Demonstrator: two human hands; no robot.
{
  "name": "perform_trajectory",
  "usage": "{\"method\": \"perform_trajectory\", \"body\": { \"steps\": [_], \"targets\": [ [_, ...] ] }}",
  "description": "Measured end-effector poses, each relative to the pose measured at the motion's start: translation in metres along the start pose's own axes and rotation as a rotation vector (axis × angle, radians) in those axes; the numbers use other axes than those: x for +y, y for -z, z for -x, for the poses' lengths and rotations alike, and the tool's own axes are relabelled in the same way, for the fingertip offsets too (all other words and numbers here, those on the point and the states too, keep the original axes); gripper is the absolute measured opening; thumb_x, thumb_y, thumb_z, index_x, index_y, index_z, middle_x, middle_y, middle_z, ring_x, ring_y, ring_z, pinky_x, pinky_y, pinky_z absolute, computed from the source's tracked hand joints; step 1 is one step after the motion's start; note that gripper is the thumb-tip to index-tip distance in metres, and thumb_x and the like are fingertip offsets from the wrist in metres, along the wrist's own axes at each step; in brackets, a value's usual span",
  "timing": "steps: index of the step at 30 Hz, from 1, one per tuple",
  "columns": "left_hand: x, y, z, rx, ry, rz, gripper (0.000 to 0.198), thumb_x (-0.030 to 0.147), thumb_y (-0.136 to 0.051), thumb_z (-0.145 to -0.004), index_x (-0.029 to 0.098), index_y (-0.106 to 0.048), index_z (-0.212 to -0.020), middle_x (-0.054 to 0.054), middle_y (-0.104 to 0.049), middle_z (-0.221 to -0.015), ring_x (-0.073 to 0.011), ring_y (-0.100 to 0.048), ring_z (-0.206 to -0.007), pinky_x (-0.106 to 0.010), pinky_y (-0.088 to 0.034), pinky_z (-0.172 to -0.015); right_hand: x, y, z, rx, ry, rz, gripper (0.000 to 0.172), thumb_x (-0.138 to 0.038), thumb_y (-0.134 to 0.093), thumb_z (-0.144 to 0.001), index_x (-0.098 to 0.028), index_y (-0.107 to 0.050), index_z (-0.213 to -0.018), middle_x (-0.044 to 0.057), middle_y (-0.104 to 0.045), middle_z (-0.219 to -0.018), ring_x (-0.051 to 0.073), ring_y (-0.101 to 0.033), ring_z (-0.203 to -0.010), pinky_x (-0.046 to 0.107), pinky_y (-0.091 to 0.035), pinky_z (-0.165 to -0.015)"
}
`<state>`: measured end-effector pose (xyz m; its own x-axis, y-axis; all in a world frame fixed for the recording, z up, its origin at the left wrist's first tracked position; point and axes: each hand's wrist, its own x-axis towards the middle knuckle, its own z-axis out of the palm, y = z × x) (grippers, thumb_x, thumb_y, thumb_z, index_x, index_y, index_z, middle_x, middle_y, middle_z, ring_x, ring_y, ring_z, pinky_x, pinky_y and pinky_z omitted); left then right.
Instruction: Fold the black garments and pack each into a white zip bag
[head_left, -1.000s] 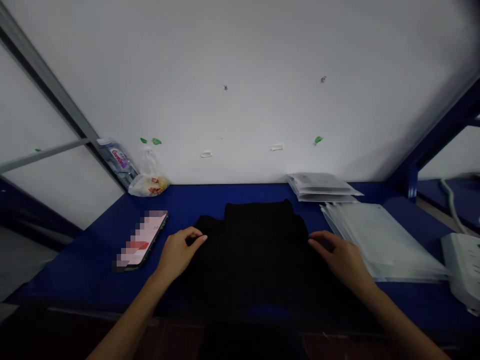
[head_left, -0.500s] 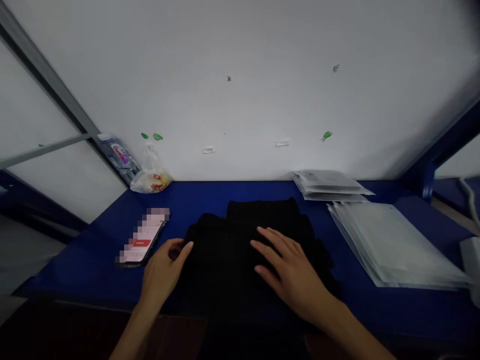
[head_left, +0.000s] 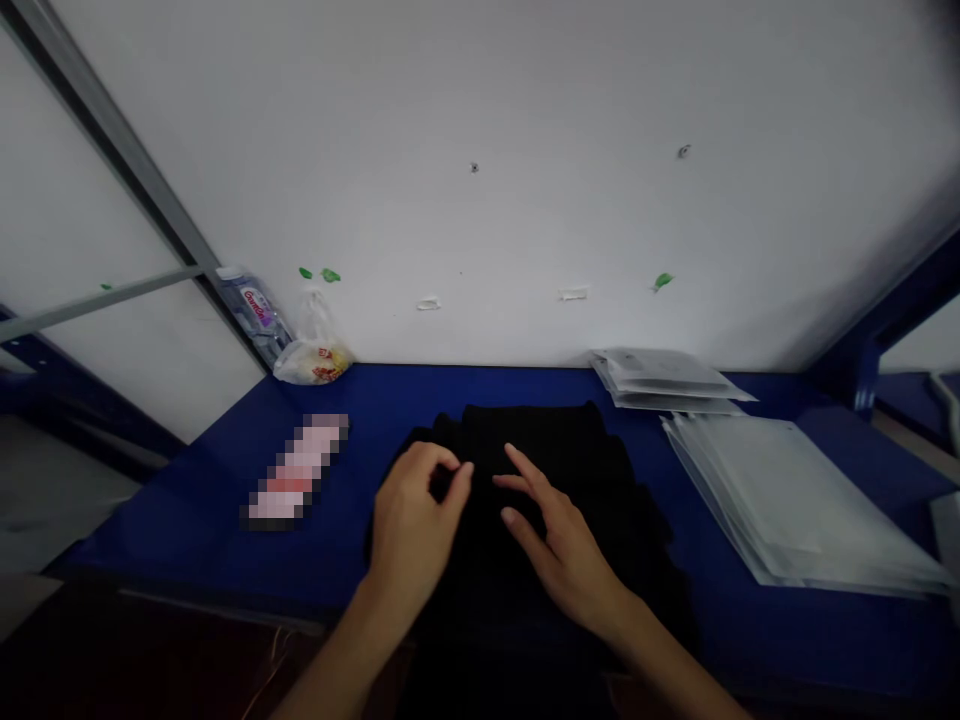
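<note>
Thickly folded black cloth (head_left: 555, 432), right fingers (head_left: 523, 468) — splayed

The one head-worn camera looks forward and down, close above the left hand (head_left: 412, 530) and right hand (head_left: 564, 546).

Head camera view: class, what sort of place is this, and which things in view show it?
Probably a clothes-packing station: a black garment lies on a blue workbench beside a stack of clear plastic bags.

L hand (head_left: 411, 530) & R hand (head_left: 562, 540) both moved inward vs 1 s ago, now just apart over black folded cloth garment (head_left: 547, 440).
</note>
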<state>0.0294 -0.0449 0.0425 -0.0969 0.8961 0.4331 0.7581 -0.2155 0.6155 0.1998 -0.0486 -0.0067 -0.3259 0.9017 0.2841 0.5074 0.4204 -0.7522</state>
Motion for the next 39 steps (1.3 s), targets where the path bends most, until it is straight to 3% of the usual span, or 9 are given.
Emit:
{"method": "perform_trajectory", "body": {
  "steps": [5, 9, 12, 15, 18, 24, 31, 35, 39],
  "targets": [
    [0.016, -0.029, 0.016, -0.139, -0.169, -0.047, 0.006, 0.015, -0.054, -0.083, 0.020, -0.055, -0.082, 0.000, -0.061, -0.083, -0.0176, -0.056, -0.078, -0.031, -0.040, -0.070, 0.011, 0.007, -0.003, 0.006, 0.024, -0.141, 0.051, -0.012, -0.039, -0.084, -0.032, -0.042, -0.131, 0.000, -0.051, -0.132, 0.016, -0.046, -0.120, 0.040, -0.034, -0.103],
    [0.011, -0.034, 0.023, -0.170, -0.224, -0.031, 0.010, 0.012, -0.052, -0.085, 0.021, -0.055, -0.083, 0.002, -0.063, -0.083, -0.0167, -0.057, -0.077, -0.034, -0.039, -0.075, 0.012, 0.014, -0.002, -0.023, -0.040, -0.132, 0.067, -0.006, -0.037, -0.079, -0.037, -0.029, -0.138, -0.001, -0.051, -0.132, 0.015, -0.047, -0.118, 0.043, -0.032, -0.101],
    [0.008, -0.038, 0.024, -0.192, -0.191, 0.021, 0.011, 0.011, -0.053, -0.084, 0.021, -0.056, -0.082, 0.002, -0.064, -0.081, -0.0170, -0.058, -0.077, -0.034, -0.040, -0.076, 0.005, 0.014, -0.006, -0.124, -0.043, -0.083, 0.074, -0.005, -0.036, -0.078, -0.042, -0.021, -0.140, -0.002, -0.052, -0.130, 0.016, -0.049, -0.114, 0.044, -0.033, -0.098],
    [0.006, -0.040, 0.025, -0.213, -0.144, 0.067, 0.012, 0.010, -0.055, -0.081, 0.022, -0.058, -0.080, 0.002, -0.065, -0.080, -0.0180, -0.058, -0.079, -0.034, -0.042, -0.075, 0.000, 0.010, -0.013, -0.185, -0.025, -0.033, 0.068, -0.005, -0.034, -0.079, -0.040, -0.032, -0.136, -0.003, -0.056, -0.125, 0.016, -0.050, -0.109, 0.042, -0.034, -0.094],
    [0.003, -0.036, 0.028, -0.180, -0.130, 0.125, 0.009, 0.014, -0.057, -0.081, 0.023, -0.059, -0.078, 0.003, -0.065, -0.079, -0.0170, -0.059, -0.078, -0.034, -0.043, -0.077, -0.001, 0.010, -0.017, -0.147, -0.028, 0.028, 0.060, -0.004, -0.034, -0.077, -0.033, -0.047, -0.128, -0.001, -0.055, -0.127, 0.016, -0.048, -0.113, 0.039, -0.034, -0.093],
    [-0.011, -0.015, 0.032, 0.024, -0.002, 0.037, 0.014, 0.034, -0.054, -0.085, 0.024, -0.058, -0.094, -0.003, -0.063, -0.095, -0.0209, -0.058, -0.090, -0.038, -0.044, -0.081, 0.006, 0.027, -0.003, -0.007, -0.104, 0.243, 0.054, -0.006, -0.035, -0.080, -0.028, -0.049, -0.127, 0.000, -0.055, -0.127, 0.018, -0.048, -0.113, 0.039, -0.034, -0.091],
    [-0.008, -0.019, 0.020, -0.208, 0.174, -0.164, 0.050, 0.053, -0.040, -0.087, 0.020, -0.046, -0.125, -0.007, -0.067, -0.085, -0.0259, -0.064, -0.080, -0.043, -0.045, -0.076, 0.015, 0.027, 0.001, 0.018, -0.118, 0.474, 0.047, -0.008, -0.034, -0.082, -0.024, -0.058, -0.119, 0.003, -0.060, -0.123, 0.025, -0.051, -0.108, 0.044, -0.037, -0.083],
    [-0.003, -0.031, 0.017, -0.202, 0.178, -0.125, 0.062, 0.051, -0.050, -0.083, 0.018, -0.036, -0.132, -0.011, -0.070, -0.087, -0.0278, -0.067, -0.079, -0.038, -0.047, -0.068, 0.010, 0.019, 0.000, -0.020, -0.062, 0.497, 0.050, -0.006, -0.034, -0.080, -0.024, -0.058, -0.119, 0.004, -0.059, -0.123, 0.027, -0.052, -0.105, 0.045, -0.038, -0.081],
    [-0.004, -0.036, 0.014, -0.114, 0.217, -0.036, 0.067, 0.029, -0.065, -0.072, 0.021, -0.033, -0.131, -0.009, -0.070, -0.088, -0.0258, -0.068, -0.074, -0.033, -0.048, -0.062, 0.003, 0.011, -0.002, -0.069, -0.008, 0.450, 0.055, -0.002, -0.037, -0.076, -0.025, -0.056, -0.122, 0.005, -0.058, -0.125, 0.027, -0.051, -0.107, 0.045, -0.038, -0.082]
  ]
}}
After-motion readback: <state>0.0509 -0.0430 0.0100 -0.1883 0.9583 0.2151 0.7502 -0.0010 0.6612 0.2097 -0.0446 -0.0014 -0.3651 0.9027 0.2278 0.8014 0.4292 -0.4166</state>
